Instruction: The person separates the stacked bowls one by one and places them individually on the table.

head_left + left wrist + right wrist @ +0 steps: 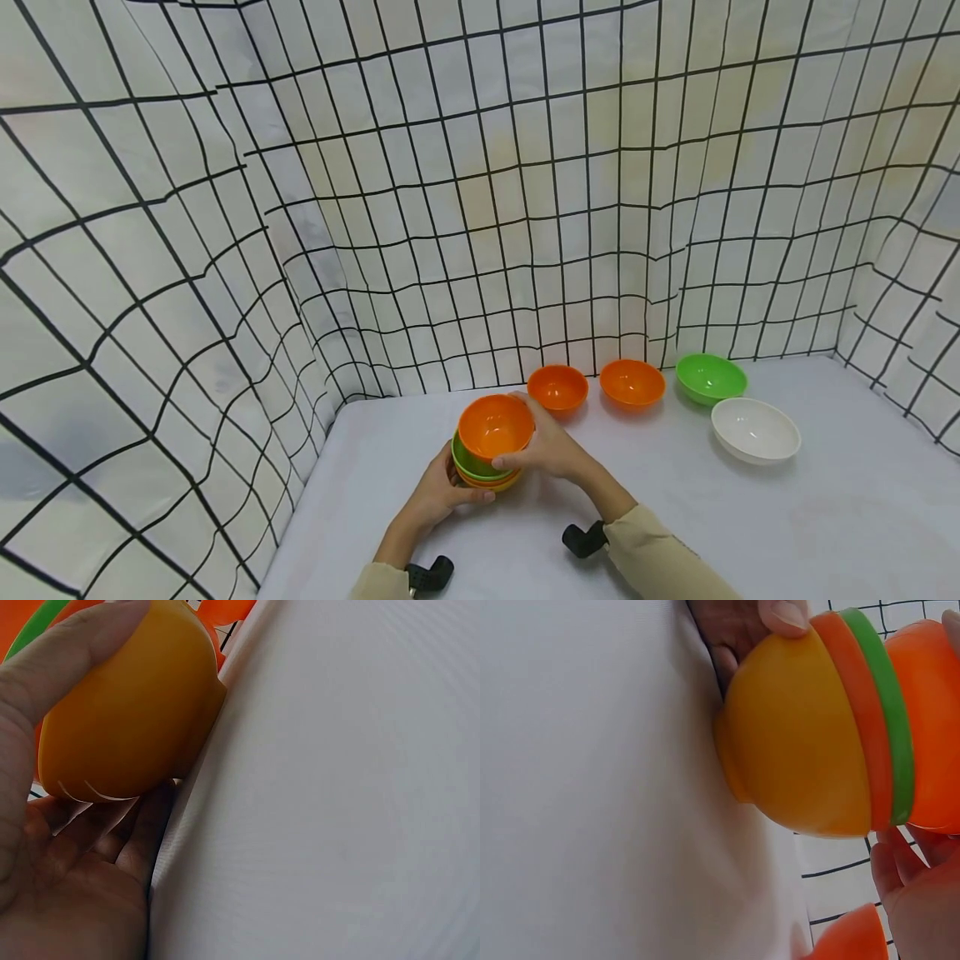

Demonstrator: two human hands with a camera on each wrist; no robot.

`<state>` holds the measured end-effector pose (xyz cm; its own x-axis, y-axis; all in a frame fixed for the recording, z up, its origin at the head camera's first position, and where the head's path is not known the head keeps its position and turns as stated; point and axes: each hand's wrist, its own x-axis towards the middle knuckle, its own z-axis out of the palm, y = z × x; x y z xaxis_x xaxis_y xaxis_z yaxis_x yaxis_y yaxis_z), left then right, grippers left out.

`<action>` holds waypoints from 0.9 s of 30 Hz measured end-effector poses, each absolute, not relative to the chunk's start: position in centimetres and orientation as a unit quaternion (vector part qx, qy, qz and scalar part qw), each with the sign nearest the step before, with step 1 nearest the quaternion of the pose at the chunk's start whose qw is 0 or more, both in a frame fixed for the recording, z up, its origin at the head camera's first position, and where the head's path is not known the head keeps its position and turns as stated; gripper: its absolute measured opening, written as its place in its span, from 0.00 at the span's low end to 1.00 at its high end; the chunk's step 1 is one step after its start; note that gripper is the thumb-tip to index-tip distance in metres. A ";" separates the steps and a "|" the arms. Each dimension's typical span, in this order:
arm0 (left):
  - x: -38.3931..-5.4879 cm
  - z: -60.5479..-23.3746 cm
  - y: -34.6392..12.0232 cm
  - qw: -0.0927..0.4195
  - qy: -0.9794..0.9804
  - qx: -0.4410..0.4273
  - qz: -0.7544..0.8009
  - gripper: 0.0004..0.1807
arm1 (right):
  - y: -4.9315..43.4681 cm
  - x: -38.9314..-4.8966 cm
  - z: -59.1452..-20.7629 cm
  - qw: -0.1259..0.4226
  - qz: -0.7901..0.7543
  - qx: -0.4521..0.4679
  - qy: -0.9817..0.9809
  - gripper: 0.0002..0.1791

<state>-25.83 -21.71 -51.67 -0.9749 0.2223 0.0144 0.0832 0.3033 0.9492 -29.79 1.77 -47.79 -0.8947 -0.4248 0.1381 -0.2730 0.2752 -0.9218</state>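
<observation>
**Base over mouth, a little to the far side**

The right hand (551, 446) has thumb and fingers curled around a glossy, round orange bowl (496, 427), which lies just left of this hand. The bowl is over the mouth of a glossy, round green bowl (472, 463), offset slightly farther; whether they touch, I cannot tell. Being round, it has no long axis. The left hand (442, 492) grips the stack (817, 735) from the left: green uppermost, a second orange bowl (868, 720) between, a deep-yellow bowl (787, 750) lowest.
</observation>
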 end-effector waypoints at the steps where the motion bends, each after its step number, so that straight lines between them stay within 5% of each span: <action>1: -25.8 -51.7 -21.7 0.058 0.806 0.098 0.581 0.55 | 1.8 -29.8 -47.7 0.067 -0.561 -0.216 0.796 0.62; 27: -25.8 -51.6 -21.9 0.074 0.793 0.096 0.598 0.56 | 3.2 -29.8 -45.9 0.051 -0.575 -0.184 0.796 0.62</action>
